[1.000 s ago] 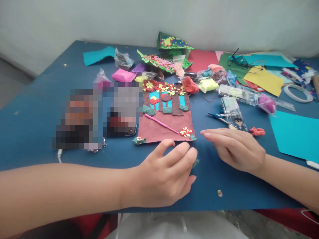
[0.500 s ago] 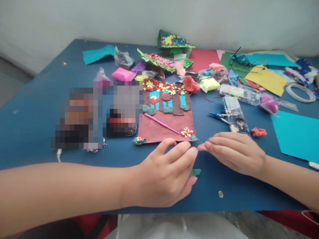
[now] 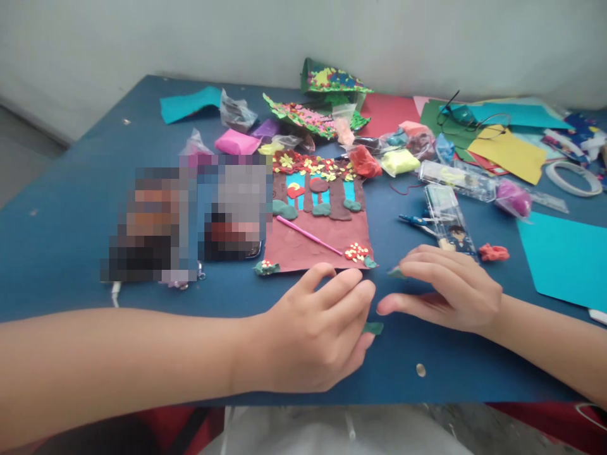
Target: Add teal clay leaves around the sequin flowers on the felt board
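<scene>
My left hand is closed around a piece of dark green modelling clay, whose end shows between the thumb and fingers. To its right, my right hand has its thumb spread from its curled fingers. A small green clay bit shows at the right fingertips; whether it clings to them I cannot tell. Just beyond my hands lies a clay picture, with brown trees, yellow and red flowers and green bushes on a reddish-brown ground. A pink stick tool lies across it.
Two blurred-out devices lie left of the picture. Bagged clay and decorated green pieces fill the back. At right are a clear case, compasses, a red clay lump, a tape roll and blue paper.
My right thumb has parted downward from the fingers, opening the pinch, and a green bit now shows at the fingertips. My left hand stays nearly still.
</scene>
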The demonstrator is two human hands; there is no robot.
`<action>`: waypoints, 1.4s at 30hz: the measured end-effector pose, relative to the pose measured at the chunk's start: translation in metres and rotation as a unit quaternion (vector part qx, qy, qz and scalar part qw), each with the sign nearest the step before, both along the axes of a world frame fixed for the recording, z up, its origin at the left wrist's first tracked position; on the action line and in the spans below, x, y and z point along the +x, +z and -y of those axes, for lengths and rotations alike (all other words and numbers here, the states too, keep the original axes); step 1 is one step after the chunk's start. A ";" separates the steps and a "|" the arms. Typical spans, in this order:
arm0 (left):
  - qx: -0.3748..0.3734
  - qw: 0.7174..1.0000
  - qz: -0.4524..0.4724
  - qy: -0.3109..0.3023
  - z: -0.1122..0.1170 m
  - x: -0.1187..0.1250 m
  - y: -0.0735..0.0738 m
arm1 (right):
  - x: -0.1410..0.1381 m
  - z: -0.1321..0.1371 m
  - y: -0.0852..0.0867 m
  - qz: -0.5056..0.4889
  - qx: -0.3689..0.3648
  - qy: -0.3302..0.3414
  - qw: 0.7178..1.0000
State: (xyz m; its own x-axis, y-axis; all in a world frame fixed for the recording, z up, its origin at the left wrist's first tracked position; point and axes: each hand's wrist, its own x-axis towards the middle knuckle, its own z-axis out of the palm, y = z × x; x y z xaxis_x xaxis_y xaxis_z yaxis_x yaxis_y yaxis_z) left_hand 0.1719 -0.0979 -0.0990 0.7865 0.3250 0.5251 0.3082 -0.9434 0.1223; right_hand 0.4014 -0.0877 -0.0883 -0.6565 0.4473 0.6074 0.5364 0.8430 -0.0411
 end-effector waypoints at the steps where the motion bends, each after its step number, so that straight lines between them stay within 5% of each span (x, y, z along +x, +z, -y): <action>1: 0.001 1.000 0.000 0.001 0.000 0.000 0.000 | 0.000 -0.001 0.000 -0.002 0.002 -0.002 1.000; 6: 0.002 1.000 0.007 0.004 -0.001 0.000 0.000 | 0.001 0.002 0.004 -0.034 -0.124 0.022 0.991; 10: -0.069 0.995 0.068 -0.010 -0.004 -0.002 0.002 | 0.000 0.016 0.008 -0.138 -0.393 0.068 0.907; 12: -0.148 0.984 0.098 0.003 -0.007 -0.002 0.003 | -0.001 0.023 0.008 -0.162 -0.450 0.098 0.873; 16: -0.253 0.960 0.118 0.033 -0.011 -0.002 0.002 | -0.004 0.025 0.003 -0.167 -0.412 0.075 0.893; 23: -0.238 0.966 0.097 0.004 -0.012 -0.001 0.000 | -0.008 0.020 -0.001 -0.175 -0.358 -0.055 0.916; 36: -0.218 0.971 0.093 0.001 -0.011 0.000 0.000 | -0.003 0.021 -0.003 -0.140 -0.351 0.010 0.926; 42: -0.213 0.974 0.074 0.004 -0.010 0.000 0.002 | -0.006 0.017 0.003 -0.128 -0.260 -0.033 0.957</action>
